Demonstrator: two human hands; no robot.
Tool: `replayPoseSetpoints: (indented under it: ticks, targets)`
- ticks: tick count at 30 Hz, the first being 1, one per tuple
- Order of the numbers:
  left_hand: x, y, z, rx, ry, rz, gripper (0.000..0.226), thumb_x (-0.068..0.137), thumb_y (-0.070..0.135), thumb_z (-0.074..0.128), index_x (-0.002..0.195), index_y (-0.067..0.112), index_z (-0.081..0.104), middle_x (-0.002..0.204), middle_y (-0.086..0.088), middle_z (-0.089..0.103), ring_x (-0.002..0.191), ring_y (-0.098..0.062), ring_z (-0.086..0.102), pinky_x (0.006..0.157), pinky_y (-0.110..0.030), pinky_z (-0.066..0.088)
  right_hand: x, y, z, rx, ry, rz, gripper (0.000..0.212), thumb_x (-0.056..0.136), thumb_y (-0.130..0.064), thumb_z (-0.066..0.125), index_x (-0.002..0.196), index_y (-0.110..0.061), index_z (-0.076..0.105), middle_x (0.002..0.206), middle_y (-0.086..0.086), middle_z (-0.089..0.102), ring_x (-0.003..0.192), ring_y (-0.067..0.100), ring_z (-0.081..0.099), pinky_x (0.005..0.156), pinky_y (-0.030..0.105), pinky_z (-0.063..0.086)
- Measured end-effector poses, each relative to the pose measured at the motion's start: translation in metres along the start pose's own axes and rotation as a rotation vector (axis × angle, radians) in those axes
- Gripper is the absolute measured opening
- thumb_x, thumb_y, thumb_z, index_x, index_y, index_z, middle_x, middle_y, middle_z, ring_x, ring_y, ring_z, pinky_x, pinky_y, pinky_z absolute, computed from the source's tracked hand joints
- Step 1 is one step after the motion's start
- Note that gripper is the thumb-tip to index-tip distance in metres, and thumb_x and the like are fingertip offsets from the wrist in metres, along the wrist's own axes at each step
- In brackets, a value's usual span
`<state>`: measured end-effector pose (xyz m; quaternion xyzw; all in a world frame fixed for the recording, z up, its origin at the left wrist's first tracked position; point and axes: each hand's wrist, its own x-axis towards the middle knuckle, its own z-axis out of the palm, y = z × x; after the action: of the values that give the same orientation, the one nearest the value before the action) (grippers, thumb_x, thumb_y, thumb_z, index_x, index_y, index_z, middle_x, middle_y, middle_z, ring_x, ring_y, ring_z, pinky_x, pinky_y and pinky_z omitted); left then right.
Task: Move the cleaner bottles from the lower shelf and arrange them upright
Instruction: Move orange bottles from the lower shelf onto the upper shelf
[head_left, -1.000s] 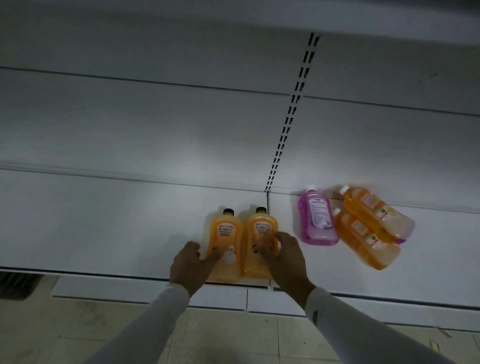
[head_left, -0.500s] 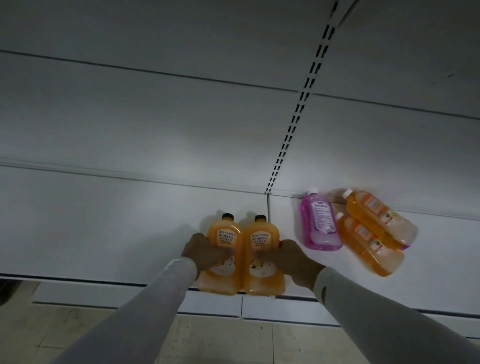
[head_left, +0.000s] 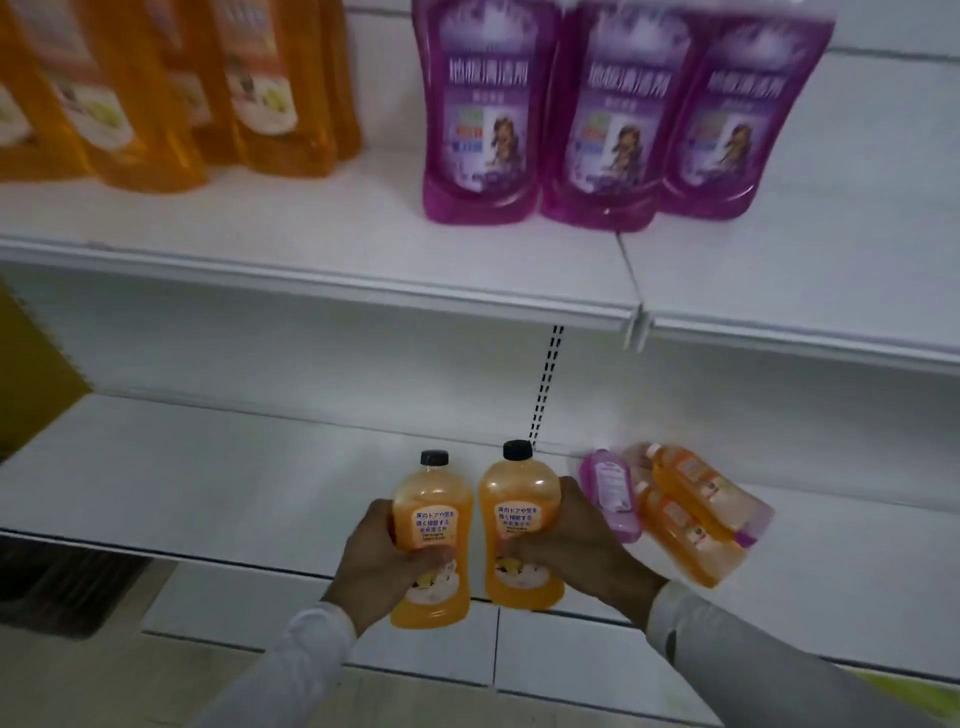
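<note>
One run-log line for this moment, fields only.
left hand: grips orange bottle | right hand: grips second orange bottle | lower shelf: pink bottle, two orange bottles lying

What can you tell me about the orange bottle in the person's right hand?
The orange bottle looks like clear plastic filled with orange liquid, with a black screw cap on a short neck and rounded shoulders. Its front carries an orange label with white print, and a pale picture lower down. It is upright, in front of the lower shelf. The right hand grips its lower half, fingers curled across the front. Beside it is a matching bottle, held by the left hand.
</note>
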<state>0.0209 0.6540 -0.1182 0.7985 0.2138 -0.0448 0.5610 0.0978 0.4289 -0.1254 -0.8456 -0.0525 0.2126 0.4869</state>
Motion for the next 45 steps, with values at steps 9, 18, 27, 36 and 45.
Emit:
replayPoseSetpoints:
  ticks: [9,18,27,36,45]
  targets:
    - [-0.128,0.101,-0.059,0.021,0.193,0.222,0.053,0.061,0.024,0.089,0.099,0.030,0.052,0.097,0.008,0.067,0.087,-0.010,0.067,0.073,-0.030,0.057,-0.113,-0.127,-0.046,-0.035,-0.024,-0.273,0.085,0.049,-0.041,0.090,0.117,-0.030,0.041,0.110,-0.006,0.062,0.098,0.012,0.065,0.084,0.037,0.058]
    - [-0.189,0.161,-0.150,-0.039,0.338,0.409,0.054,0.063,0.024,0.088,0.103,0.032,0.051,0.101,0.008,0.066,0.093,-0.010,0.066,0.074,-0.030,0.057,-0.173,-0.251,-0.065,-0.076,0.020,-0.508,0.076,0.058,-0.036,0.090,0.119,-0.029,0.046,0.105,-0.009,0.067,0.092,0.008,0.068,0.077,0.030,0.059]
    - [-0.208,0.187,-0.292,-0.097,0.441,0.538,0.059,0.061,0.026,0.089,0.108,0.029,0.053,0.102,0.009,0.068,0.093,-0.007,0.066,0.077,-0.027,0.056,-0.167,-0.389,-0.006,-0.015,0.025,-0.683,0.082,0.051,-0.041,0.091,0.122,-0.024,0.053,0.105,-0.005,0.072,0.091,0.011,0.071,0.081,0.038,0.060]
    - [-0.203,0.156,-0.434,-0.065,0.588,0.522,0.061,0.065,0.027,0.086,0.116,0.026,0.051,0.107,0.011,0.066,0.097,-0.009,0.065,0.083,-0.033,0.056,-0.130,-0.486,0.118,-0.011,-0.061,-0.758,0.085,0.049,-0.045,0.090,0.122,-0.026,0.051,0.106,-0.007,0.070,0.092,0.011,0.071,0.076,0.032,0.060]
    - [-0.123,0.134,-0.529,-0.043,0.671,0.477,0.061,0.068,0.025,0.083,0.119,0.022,0.050,0.109,0.008,0.064,0.099,-0.012,0.064,0.080,-0.028,0.054,-0.042,-0.558,0.213,0.008,-0.134,-0.794,0.072,0.062,-0.028,0.089,0.117,-0.030,0.043,0.103,-0.011,0.065,0.089,0.007,0.066,0.070,0.023,0.055]
